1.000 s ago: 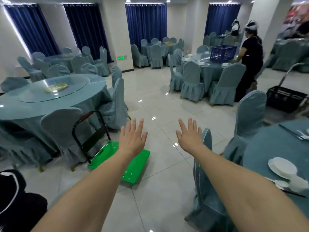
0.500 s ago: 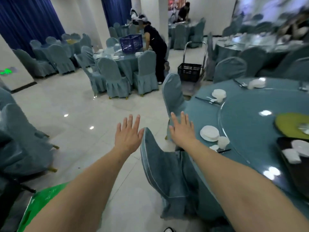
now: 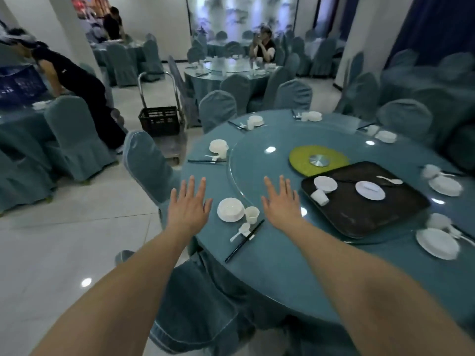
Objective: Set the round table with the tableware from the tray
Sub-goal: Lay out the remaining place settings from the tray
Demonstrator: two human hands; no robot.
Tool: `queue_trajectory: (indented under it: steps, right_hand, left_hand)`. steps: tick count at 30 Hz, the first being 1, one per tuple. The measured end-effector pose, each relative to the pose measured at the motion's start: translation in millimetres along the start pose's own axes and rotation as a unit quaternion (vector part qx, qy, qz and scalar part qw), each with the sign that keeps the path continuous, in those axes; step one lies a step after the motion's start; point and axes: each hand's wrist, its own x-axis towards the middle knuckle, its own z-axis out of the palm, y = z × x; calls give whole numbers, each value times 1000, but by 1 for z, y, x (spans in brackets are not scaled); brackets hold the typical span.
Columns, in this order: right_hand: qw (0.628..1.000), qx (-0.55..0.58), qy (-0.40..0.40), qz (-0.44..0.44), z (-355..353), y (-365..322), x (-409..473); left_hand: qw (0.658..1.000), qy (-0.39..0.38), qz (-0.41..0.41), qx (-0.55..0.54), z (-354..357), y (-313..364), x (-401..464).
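Note:
A round table (image 3: pixel 270 263) in a blue cloth fills the right half of the head view. On its glass turntable (image 3: pixel 259 160) lies a black tray (image 3: pixel 365 217) holding a white bowl (image 3: pixel 325 183), a small plate (image 3: pixel 370 190), a tipped cup (image 3: pixel 319 197) and a spoon (image 3: pixel 389 179). My left hand (image 3: pixel 189 205) hovers flat with spread fingers over the table's left edge. My right hand (image 3: pixel 280 202) hovers flat left of the tray. Between them sits a laid place: bowl on plate (image 3: pixel 230 209), cup (image 3: pixel 251 215), spoon (image 3: pixel 240 231), chopsticks (image 3: pixel 244 240). Both hands hold nothing.
Several more white place settings ring the table. Covered chairs (image 3: pixel 149 165) stand close at the left and below me. A cart with a black crate (image 3: pixel 160 120) stands behind. A person in black (image 3: pixel 77 91) bends over the left table; another sits at the far table (image 3: pixel 228 70).
The view has swung right, from the open floor and green trolley to the round table and its tray. Both hands stay flat, spread and held out in front.

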Motion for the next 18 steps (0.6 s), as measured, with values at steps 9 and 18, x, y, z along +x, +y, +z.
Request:
queue_trajectory:
  steps: [9,18]
  right_hand:
    - [994,-38,19,105,-4,79,-7]
    - [988,-2,2,157,13,145,9]
  left_hand:
    - [992,-10,115,-57,34,80,50]
    - [986,-32,154,-58,75,146,88]
